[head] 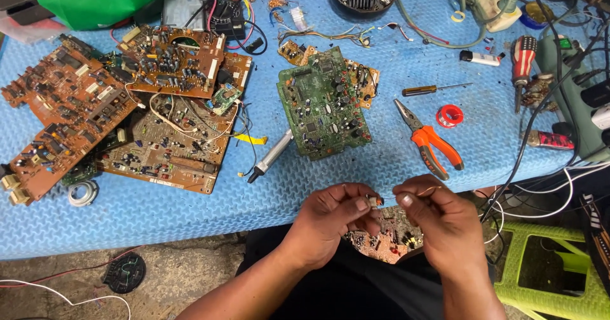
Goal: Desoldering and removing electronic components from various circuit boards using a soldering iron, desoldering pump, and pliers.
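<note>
My left hand [333,218] and my right hand [438,221] meet just below the table's front edge. Between their fingertips they pinch a tiny electronic part [377,200] with thin wire leads. My right hand also holds a thin wire that curves over its fingers. Under my hands, on my lap, lies a small brown circuit board [387,237], partly hidden by them. A green circuit board [324,104] lies on the blue mat [190,212] straight ahead.
Several brown circuit boards [114,104] are piled at the left. A desoldering pump [272,156], orange-handled pliers [427,139], a thin screwdriver [432,89] and a red solder spool [450,115] lie near the green board. Cables and a power strip [572,85] crowd the right. A green stool [546,269] stands lower right.
</note>
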